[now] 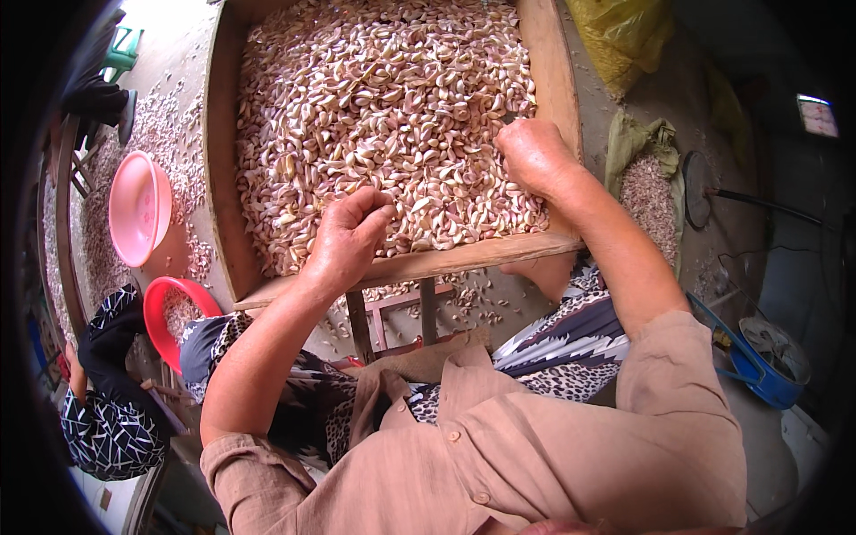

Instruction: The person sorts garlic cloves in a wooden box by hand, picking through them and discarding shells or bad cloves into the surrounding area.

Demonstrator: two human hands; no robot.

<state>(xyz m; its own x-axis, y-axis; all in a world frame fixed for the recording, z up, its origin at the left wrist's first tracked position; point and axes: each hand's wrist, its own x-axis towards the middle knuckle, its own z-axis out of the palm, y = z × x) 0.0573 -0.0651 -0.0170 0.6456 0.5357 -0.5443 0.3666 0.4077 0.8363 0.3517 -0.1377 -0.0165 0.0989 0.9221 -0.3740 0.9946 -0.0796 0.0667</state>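
Observation:
Before me a wooden-sided tray (468,257) holds a thick layer of unpeeled garlic cloves (394,120). Over its near part is my left hand (354,231), with thumb and forefinger bent together; whether a clove is pinched between them cannot be made out. My right hand (535,154) rests with curled fingers on the cloves by the tray's right side. Its fingertips are turned down and hidden, so what they hold does not show. A dark patch of the tray's bottom shows just beyond it.
A pink basin (140,207) and a red basin (190,294) of cloves stand left, amid cloves on the floor. Another person (114,428) sits at lower left; a leg shows at upper left. Right are an open sack (645,194), a yellow sack (618,40) and a blue object (769,374).

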